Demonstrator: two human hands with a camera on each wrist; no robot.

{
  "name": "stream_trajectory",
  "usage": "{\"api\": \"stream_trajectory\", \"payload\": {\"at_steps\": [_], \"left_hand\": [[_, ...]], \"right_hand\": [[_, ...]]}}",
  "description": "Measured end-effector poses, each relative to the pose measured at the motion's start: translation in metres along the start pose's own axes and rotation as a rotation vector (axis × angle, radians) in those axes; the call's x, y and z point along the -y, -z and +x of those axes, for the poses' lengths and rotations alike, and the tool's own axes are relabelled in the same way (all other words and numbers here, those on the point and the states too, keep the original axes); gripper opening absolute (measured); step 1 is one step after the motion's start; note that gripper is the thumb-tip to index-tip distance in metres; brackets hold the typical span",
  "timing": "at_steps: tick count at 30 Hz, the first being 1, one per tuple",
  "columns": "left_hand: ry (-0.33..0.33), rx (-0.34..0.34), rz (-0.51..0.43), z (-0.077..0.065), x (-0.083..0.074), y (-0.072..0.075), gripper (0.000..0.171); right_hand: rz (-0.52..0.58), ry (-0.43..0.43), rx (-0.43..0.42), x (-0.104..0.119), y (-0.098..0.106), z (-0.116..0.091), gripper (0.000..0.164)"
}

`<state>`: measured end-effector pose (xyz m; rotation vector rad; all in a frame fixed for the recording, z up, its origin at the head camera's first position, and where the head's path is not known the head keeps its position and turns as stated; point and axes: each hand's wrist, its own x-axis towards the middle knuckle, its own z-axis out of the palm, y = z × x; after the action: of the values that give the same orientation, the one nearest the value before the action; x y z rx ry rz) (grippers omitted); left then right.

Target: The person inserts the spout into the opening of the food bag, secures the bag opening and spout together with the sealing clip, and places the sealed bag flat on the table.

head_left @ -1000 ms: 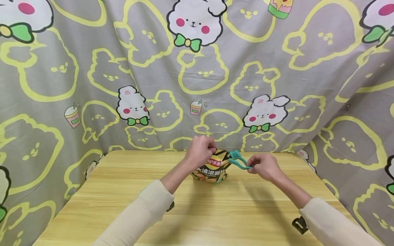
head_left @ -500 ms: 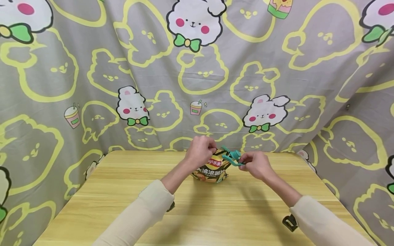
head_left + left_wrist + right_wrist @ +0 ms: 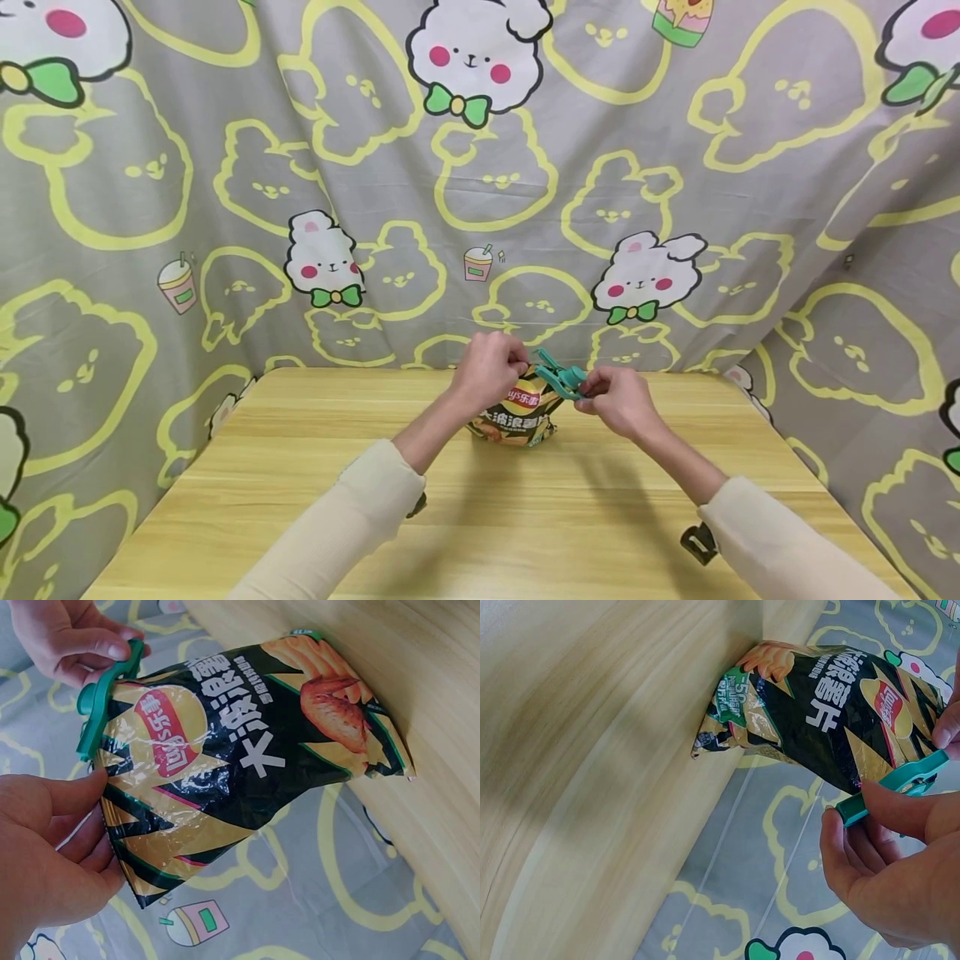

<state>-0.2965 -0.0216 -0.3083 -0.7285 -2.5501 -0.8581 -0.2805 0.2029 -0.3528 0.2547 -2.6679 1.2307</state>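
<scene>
A black and gold bag of potato chips (image 3: pixel 517 410) stands upright on the table, its top edge raised. My left hand (image 3: pixel 489 368) pinches that top edge near the left corner, with the thumb in front in the left wrist view. In my right hand (image 3: pixel 624 400) is a teal bag clip (image 3: pixel 564 380), pinched at its end between thumb and fingers. The clip's two arms are spread apart and reach over the right part of the bag's top. Seen from the left wrist, the clip (image 3: pixel 96 712) lies along the top edge, close to my left thumb.
The light wood table (image 3: pixel 300 483) ends at a back edge just behind the bag. A grey curtain (image 3: pixel 420 183) with yellow outlines and white cartoon animals hangs behind and on both sides. Dark wrist mounts show under both sleeves.
My right hand has moved left, bringing the teal clip from beside the bag to over its top edge. The clip's arms have spread apart. My left hand and the bag have stayed put.
</scene>
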Motion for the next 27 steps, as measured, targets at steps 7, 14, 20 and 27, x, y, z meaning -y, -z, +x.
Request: {"api": "stream_trajectory", "payload": {"at_steps": [7, 14, 20, 27], "left_hand": [[0.000, 0.000, -0.004, 0.0003, 0.0007, -0.0004, 0.012], [-0.008, -0.002, -0.001, -0.0001, 0.0011, -0.0004, 0.012], [-0.004, 0.000, 0.002, -0.0001, 0.0009, -0.0004, 0.011], [0.013, 0.004, 0.001, 0.0005, 0.0007, -0.0005, 0.011]], "right_hand": [[0.004, 0.003, -0.011, -0.0008, 0.0000, 0.0005, 0.016], [0.027, -0.023, -0.011, 0.0005, -0.0011, 0.0012, 0.022], [0.014, -0.009, 0.000, 0.0003, -0.0026, -0.0005, 0.034], [-0.011, 0.020, -0.013, -0.0004, -0.0030, 0.0002, 0.028]]}}
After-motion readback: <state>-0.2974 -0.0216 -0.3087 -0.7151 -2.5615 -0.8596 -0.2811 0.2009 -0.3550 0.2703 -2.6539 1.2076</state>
